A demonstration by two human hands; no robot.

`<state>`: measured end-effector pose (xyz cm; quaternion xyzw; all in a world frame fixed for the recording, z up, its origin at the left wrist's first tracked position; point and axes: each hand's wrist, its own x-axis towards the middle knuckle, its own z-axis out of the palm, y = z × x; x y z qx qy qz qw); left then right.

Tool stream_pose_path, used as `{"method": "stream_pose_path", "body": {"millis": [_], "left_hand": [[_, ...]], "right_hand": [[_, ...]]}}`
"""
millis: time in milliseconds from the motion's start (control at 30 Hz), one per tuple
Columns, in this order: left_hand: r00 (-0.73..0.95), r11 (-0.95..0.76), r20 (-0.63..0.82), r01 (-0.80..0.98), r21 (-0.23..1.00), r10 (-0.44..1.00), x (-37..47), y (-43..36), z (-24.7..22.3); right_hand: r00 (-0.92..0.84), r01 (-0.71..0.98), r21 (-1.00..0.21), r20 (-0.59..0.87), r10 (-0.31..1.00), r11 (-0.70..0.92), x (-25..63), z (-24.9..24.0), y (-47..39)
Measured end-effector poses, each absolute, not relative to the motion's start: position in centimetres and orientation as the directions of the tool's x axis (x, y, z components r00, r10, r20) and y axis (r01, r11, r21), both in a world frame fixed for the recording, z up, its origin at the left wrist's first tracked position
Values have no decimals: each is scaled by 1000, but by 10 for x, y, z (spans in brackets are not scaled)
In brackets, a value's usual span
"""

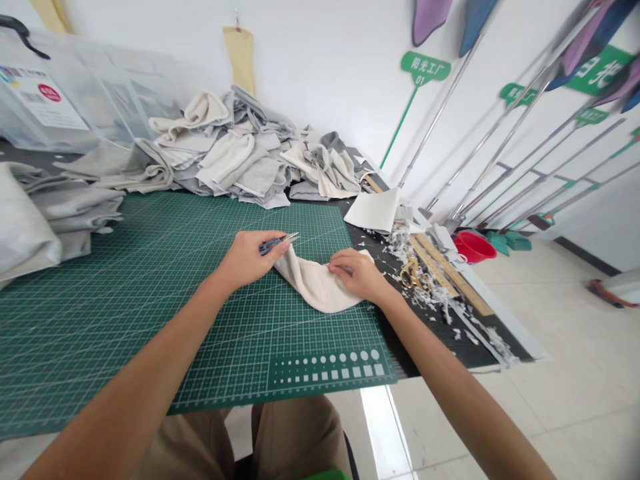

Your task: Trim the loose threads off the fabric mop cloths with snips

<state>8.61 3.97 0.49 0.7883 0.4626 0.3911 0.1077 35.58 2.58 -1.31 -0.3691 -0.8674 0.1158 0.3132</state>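
A cream-and-grey piece of fabric [320, 290] hangs in a curve between my hands, just over the green cutting mat [200, 333]. My left hand [250, 257] is closed around blue-handled thread snips [271, 245], their metal blades pointing right. The thumb of that same hand also pinches the fabric's left end. My right hand [357, 272] grips the upper edge of the fabric towards its right end, fingertips pressed together. Part of the cloth is hidden behind the right hand.
Heaped grey and cream fabric pieces [240, 153] lie along the back, with another stack [60, 207] at left. A clear plastic bin [100, 93] stands behind. To the right are gold-handled scissors [413, 273], wooden rulers [450, 273] and scraps. Long-handled cleaning tools lean on the wall.
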Motion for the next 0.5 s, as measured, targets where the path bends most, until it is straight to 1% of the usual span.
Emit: {"method": "stream_pose_path", "body": {"millis": [100,333,500], "left_hand": [[263,-546,516,647,532,815,86,40,5],[254,-539,510,639,550,822,84,40,7],[251,-530,502,645,551,828,82,40,7]], "right_hand": [[-511,577,-433,469,720,692,355,-12,24],[-454,556,-497,490,744,666,362,-8,23],[-378,561,-513,540,752,650,367,-1,20]]}}
